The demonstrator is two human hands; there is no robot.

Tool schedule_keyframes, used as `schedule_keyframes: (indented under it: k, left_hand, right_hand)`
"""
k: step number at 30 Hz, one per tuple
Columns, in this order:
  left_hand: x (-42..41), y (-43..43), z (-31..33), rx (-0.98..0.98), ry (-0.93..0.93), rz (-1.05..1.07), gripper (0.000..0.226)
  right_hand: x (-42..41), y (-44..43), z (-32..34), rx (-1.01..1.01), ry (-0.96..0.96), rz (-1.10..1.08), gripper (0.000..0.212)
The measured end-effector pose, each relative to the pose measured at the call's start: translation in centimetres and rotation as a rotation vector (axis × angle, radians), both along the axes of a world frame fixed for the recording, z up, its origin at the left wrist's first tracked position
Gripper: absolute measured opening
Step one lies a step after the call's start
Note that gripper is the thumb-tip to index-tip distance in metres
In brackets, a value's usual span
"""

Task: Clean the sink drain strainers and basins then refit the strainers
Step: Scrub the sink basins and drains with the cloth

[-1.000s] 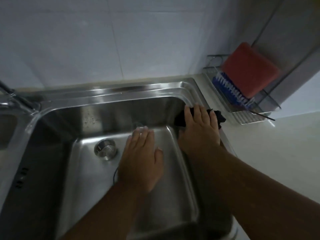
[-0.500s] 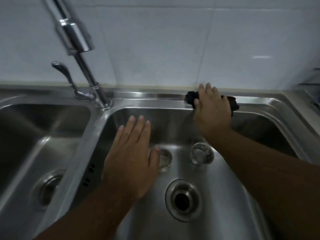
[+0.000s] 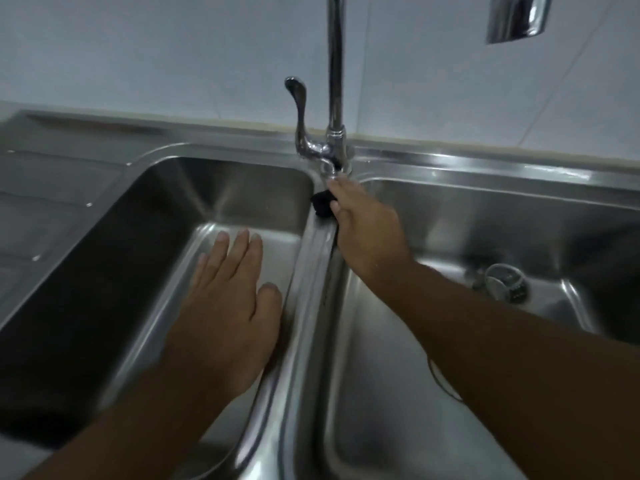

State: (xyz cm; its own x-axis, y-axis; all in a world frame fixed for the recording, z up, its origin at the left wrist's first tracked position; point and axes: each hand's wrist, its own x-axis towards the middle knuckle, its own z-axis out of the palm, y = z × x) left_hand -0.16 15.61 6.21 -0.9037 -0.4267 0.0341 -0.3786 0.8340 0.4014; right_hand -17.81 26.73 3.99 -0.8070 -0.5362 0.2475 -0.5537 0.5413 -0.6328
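Two steel basins fill the view, the left basin (image 3: 225, 202) and the right basin (image 3: 485, 220), parted by a narrow divider ridge (image 3: 313, 271) that runs up to the foot of the tap (image 3: 335, 98); a drainboard (image 3: 52, 188) lies at far left. Over the left basin the left hand (image 3: 225, 306) is spread flat with fingers straight, gripping nothing; whether it touches the floor of the basin I cannot tell. On the divider, just below the tap base, the right hand (image 3: 367, 233) is closed down on a black cloth (image 3: 322, 204), pressing it to the metal. In the right basin, near the far corner, a strainer (image 3: 505, 284) lies loose and tilted; its shape is blurred, and no second strainer shows.

Judging by this, the wiping of rims and basins is in hand, with refitting not yet done; the next move likely calls for drawing the cloth along the ridge or around the tap base with steady pressure. Both drain holes are hidden by the arms or cut off; the spout (image 3: 516, 15) is cropped at the top edge.
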Motion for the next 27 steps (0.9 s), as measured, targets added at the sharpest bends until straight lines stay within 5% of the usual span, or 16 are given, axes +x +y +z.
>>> schedule_keyframes:
  k: [16,27]
  left_hand:
    - [16.6,1.2,2.9,0.140,-0.128,-0.205,0.068]
    - [23.3,0.6,4.8,0.025,-0.203,-0.292,0.071]
  right_hand:
    - [24.5,4.6,3.5,0.275,-0.187,0.207,0.042]
    - [30.4,9.8,5.8,0.570,-0.170,0.050,0.059]
